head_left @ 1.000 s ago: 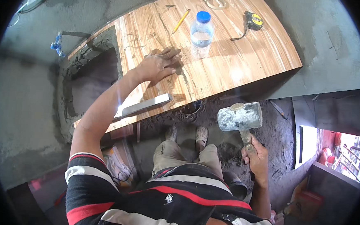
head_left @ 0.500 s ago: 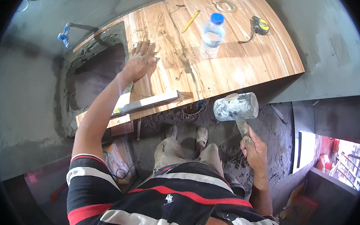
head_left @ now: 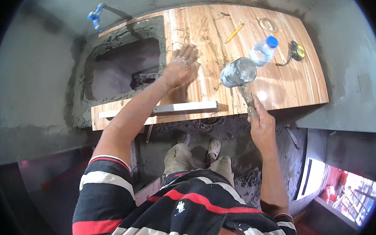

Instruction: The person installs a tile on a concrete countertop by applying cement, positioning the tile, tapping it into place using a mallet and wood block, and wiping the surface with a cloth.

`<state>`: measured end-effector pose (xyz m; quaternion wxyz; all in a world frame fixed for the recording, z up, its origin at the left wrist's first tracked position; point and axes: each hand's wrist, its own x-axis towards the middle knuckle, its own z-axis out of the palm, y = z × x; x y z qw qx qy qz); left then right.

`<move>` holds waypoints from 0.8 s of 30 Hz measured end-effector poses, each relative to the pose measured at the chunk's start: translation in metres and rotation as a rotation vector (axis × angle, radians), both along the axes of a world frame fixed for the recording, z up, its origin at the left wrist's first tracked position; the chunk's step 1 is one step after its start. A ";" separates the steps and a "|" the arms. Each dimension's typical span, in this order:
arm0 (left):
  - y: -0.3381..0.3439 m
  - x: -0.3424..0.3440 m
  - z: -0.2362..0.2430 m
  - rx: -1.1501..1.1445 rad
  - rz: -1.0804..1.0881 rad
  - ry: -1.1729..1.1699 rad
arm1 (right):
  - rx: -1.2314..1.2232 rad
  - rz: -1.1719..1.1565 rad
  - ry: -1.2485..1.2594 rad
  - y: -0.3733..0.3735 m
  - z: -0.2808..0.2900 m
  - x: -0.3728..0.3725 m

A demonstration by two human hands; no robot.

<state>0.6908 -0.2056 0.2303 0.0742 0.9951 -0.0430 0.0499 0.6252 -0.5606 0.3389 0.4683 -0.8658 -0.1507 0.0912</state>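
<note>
My right hand [head_left: 262, 127] is wrapped round the short handle of a mallet [head_left: 238, 73], whose thick, grey-smeared head is over the front part of a wood-grain tiled counter [head_left: 280, 84]. Whether the head touches the surface I cannot tell. With fingers stretched out, my left hand [head_left: 182, 69] is on or just above the tiles, right of a rectangular opening [head_left: 113, 72] rimmed with wet mortar. A long silver bar [head_left: 186, 107], like a spirit level, lies along the counter's front edge, partly hidden behind my left forearm.
Toward the counter's back right are a water bottle [head_left: 263, 51] with a blue cap, a yellow pencil [head_left: 234, 33], a tape roll [head_left: 267, 24] and a tape measure [head_left: 297, 51]. A blue tap [head_left: 95, 17] sticks out from the grey wall. Mortar covers the floor below.
My right hand has raised the mallet from in front of the counter to over its tiles. The view has shifted, while my left hand stays beside the opening.
</note>
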 end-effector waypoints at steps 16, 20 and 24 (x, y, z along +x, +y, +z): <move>-0.031 -0.006 0.001 -0.125 -0.059 0.002 | -0.335 0.301 -0.349 0.203 -0.012 0.140; -0.038 -0.007 0.004 -0.142 -0.059 0.027 | -0.470 0.328 -0.284 0.202 -0.034 0.155; -0.031 -0.010 0.002 -0.164 -0.046 -0.040 | -0.361 0.329 -0.304 0.207 -0.037 0.152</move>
